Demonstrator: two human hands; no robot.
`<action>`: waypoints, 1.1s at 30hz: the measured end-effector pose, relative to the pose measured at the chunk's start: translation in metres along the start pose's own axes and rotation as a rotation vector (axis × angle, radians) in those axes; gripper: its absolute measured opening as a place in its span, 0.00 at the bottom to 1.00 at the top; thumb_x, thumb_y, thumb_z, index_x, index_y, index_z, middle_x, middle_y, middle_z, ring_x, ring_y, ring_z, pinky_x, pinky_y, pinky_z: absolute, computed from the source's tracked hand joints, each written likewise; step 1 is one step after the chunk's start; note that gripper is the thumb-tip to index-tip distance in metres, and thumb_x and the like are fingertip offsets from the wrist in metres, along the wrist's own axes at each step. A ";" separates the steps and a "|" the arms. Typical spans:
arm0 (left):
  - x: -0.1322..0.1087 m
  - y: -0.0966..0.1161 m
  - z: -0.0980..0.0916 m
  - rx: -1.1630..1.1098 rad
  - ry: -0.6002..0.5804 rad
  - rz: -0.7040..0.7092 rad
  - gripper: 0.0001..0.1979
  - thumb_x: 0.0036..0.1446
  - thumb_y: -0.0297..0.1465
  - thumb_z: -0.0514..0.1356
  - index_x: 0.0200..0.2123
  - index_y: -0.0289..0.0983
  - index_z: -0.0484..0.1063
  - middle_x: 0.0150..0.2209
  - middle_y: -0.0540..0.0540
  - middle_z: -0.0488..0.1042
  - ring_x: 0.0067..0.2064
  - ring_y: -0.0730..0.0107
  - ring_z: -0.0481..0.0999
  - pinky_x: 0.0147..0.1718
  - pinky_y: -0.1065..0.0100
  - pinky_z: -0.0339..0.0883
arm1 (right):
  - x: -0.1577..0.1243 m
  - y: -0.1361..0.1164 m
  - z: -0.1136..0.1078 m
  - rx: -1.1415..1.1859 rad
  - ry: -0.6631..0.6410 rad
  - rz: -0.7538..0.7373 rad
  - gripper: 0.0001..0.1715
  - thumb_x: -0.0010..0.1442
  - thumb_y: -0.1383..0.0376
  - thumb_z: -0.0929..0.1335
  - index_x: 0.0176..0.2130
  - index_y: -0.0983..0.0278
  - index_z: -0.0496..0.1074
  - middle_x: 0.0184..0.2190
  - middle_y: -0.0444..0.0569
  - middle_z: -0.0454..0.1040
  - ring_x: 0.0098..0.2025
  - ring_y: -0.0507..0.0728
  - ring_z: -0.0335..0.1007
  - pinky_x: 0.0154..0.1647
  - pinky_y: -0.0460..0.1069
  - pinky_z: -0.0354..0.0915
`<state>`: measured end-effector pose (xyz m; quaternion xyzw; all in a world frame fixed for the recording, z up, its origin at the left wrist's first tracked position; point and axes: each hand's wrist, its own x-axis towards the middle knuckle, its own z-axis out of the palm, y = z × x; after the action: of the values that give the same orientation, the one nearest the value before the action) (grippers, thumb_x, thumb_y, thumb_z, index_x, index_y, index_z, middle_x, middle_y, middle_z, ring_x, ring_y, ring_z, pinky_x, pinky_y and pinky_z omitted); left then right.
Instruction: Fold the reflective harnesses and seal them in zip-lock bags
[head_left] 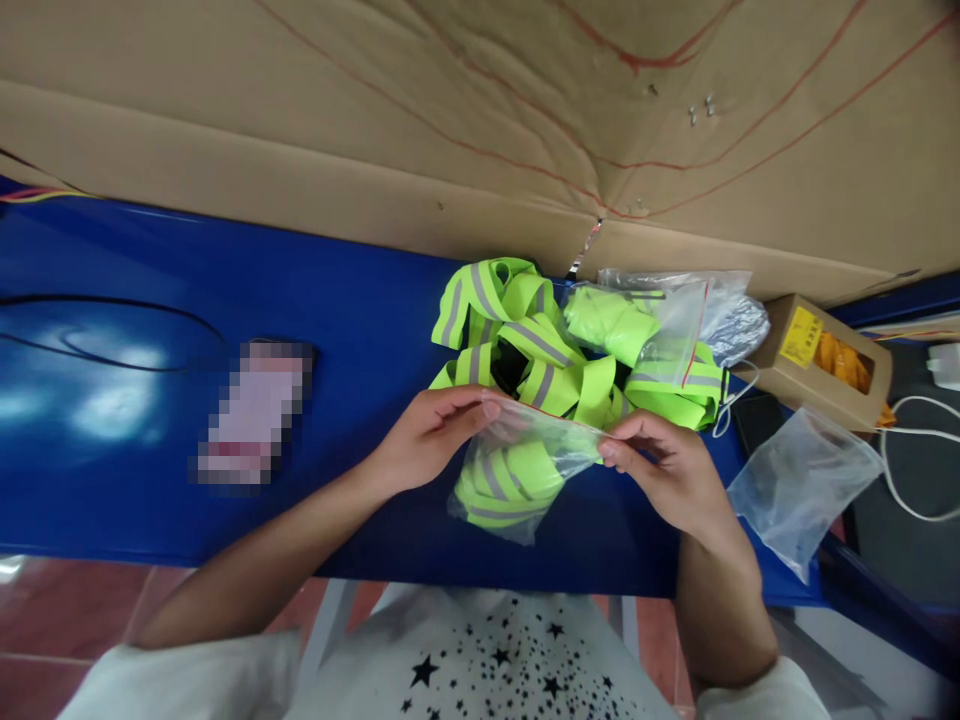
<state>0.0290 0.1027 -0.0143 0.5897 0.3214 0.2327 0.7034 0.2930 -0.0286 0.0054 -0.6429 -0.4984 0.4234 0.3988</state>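
Observation:
Between my hands hangs a clear zip bag (517, 490) with a red line along its top edge. Folded neon yellow-green strap with grey reflective stripes shows through the plastic. My left hand (435, 435) pinches the bag's left top corner between thumb and fingers. At the right top corner, my right hand (664, 465) is closed in the same way. Just beyond the bag lies a loose heap of neon reflective straps (517, 320). To its right, another zip bag (615, 320) holds a neon roll.
On the blue table (360, 300) a phone-like object (251, 415), pixelated, lies left, near a black cable (150, 303). At right are a flat clear bag (806, 490), a cardboard box (817, 355) with orange contents, and white cables (892, 450). Brown paper-covered panels (300, 150) stand behind.

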 end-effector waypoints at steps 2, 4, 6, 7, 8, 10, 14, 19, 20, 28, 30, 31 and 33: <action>0.000 0.001 0.001 -0.008 -0.007 -0.011 0.12 0.69 0.38 0.64 0.45 0.39 0.85 0.42 0.46 0.86 0.42 0.70 0.85 0.43 0.76 0.76 | 0.000 -0.001 0.000 -0.039 0.002 -0.035 0.09 0.65 0.60 0.75 0.34 0.60 0.76 0.27 0.43 0.79 0.29 0.50 0.75 0.31 0.43 0.70; 0.000 0.001 0.000 -0.035 -0.016 -0.035 0.12 0.69 0.38 0.63 0.46 0.39 0.85 0.43 0.46 0.86 0.43 0.70 0.85 0.45 0.76 0.75 | 0.000 -0.002 0.001 -0.050 -0.017 -0.054 0.05 0.65 0.61 0.74 0.37 0.59 0.77 0.29 0.42 0.79 0.31 0.50 0.76 0.34 0.43 0.71; 0.000 0.000 0.000 -0.085 -0.028 -0.056 0.13 0.69 0.39 0.63 0.48 0.40 0.85 0.43 0.46 0.86 0.44 0.70 0.85 0.46 0.76 0.74 | 0.001 -0.002 0.001 -0.045 -0.028 -0.074 0.02 0.65 0.63 0.74 0.40 0.58 0.77 0.32 0.42 0.79 0.32 0.49 0.77 0.35 0.42 0.71; 0.000 -0.001 0.000 -0.107 -0.030 -0.061 0.13 0.69 0.39 0.63 0.48 0.40 0.84 0.43 0.47 0.86 0.44 0.71 0.85 0.47 0.76 0.74 | 0.001 -0.002 0.001 -0.042 -0.025 -0.087 0.02 0.65 0.64 0.74 0.40 0.58 0.77 0.32 0.41 0.79 0.32 0.48 0.76 0.36 0.41 0.71; 0.000 -0.002 0.000 -0.121 -0.028 -0.065 0.13 0.69 0.40 0.63 0.48 0.40 0.84 0.44 0.47 0.86 0.44 0.71 0.84 0.47 0.76 0.73 | 0.001 -0.001 0.002 -0.039 -0.017 -0.099 0.03 0.65 0.65 0.74 0.39 0.58 0.76 0.32 0.41 0.78 0.32 0.48 0.76 0.35 0.41 0.70; 0.000 -0.004 0.000 -0.123 -0.016 -0.063 0.13 0.69 0.40 0.64 0.47 0.40 0.84 0.45 0.46 0.86 0.44 0.71 0.84 0.47 0.76 0.73 | 0.001 -0.001 0.004 -0.037 0.007 -0.115 0.04 0.65 0.67 0.73 0.37 0.59 0.74 0.29 0.39 0.75 0.30 0.47 0.73 0.33 0.40 0.69; -0.001 -0.004 0.002 -0.072 0.011 -0.029 0.14 0.69 0.41 0.63 0.47 0.39 0.84 0.44 0.45 0.85 0.44 0.69 0.83 0.45 0.74 0.72 | 0.001 -0.002 0.012 -0.046 0.040 -0.119 0.05 0.65 0.68 0.71 0.36 0.60 0.71 0.28 0.39 0.72 0.27 0.47 0.70 0.30 0.41 0.67; -0.005 0.001 0.005 -0.081 -0.049 -0.014 0.12 0.70 0.38 0.62 0.45 0.39 0.84 0.41 0.47 0.85 0.42 0.71 0.83 0.44 0.75 0.72 | -0.001 -0.004 0.019 -0.093 0.038 -0.130 0.05 0.65 0.67 0.71 0.35 0.60 0.72 0.28 0.40 0.73 0.28 0.48 0.69 0.30 0.42 0.66; -0.005 0.001 0.006 -0.091 -0.060 -0.012 0.12 0.70 0.38 0.62 0.45 0.40 0.84 0.42 0.47 0.85 0.42 0.72 0.82 0.44 0.76 0.72 | -0.001 -0.004 0.019 -0.085 0.038 -0.129 0.06 0.66 0.67 0.70 0.35 0.60 0.71 0.27 0.40 0.72 0.27 0.48 0.68 0.29 0.42 0.65; -0.005 -0.010 0.014 -0.241 -0.061 -0.147 0.12 0.65 0.39 0.68 0.49 0.42 0.84 0.50 0.46 0.85 0.51 0.68 0.84 0.53 0.72 0.73 | 0.000 -0.006 0.014 0.038 -0.020 -0.059 0.06 0.66 0.63 0.73 0.35 0.60 0.73 0.28 0.41 0.74 0.28 0.48 0.70 0.29 0.43 0.65; -0.004 -0.009 0.014 -0.218 -0.063 -0.141 0.10 0.66 0.37 0.67 0.46 0.41 0.85 0.49 0.46 0.85 0.50 0.67 0.84 0.52 0.72 0.75 | 0.000 -0.006 0.011 0.073 -0.012 -0.019 0.09 0.65 0.61 0.74 0.33 0.60 0.74 0.25 0.40 0.73 0.25 0.48 0.67 0.26 0.43 0.63; -0.004 -0.008 0.013 -0.210 -0.065 -0.122 0.09 0.65 0.36 0.67 0.45 0.41 0.85 0.49 0.46 0.85 0.50 0.67 0.85 0.52 0.72 0.75 | 0.000 -0.007 0.009 0.082 -0.015 -0.003 0.10 0.65 0.61 0.74 0.32 0.61 0.74 0.24 0.40 0.72 0.23 0.47 0.66 0.24 0.43 0.62; -0.004 -0.006 0.011 -0.196 -0.076 -0.086 0.08 0.66 0.35 0.67 0.44 0.40 0.85 0.48 0.46 0.86 0.49 0.67 0.85 0.51 0.72 0.76 | 0.000 -0.008 0.007 0.078 -0.026 0.016 0.10 0.64 0.60 0.74 0.32 0.61 0.74 0.23 0.40 0.73 0.23 0.47 0.65 0.24 0.43 0.63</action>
<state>0.0342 0.0915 -0.0181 0.5121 0.2954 0.2102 0.7786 0.2841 -0.0268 0.0105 -0.6251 -0.4815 0.4540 0.4140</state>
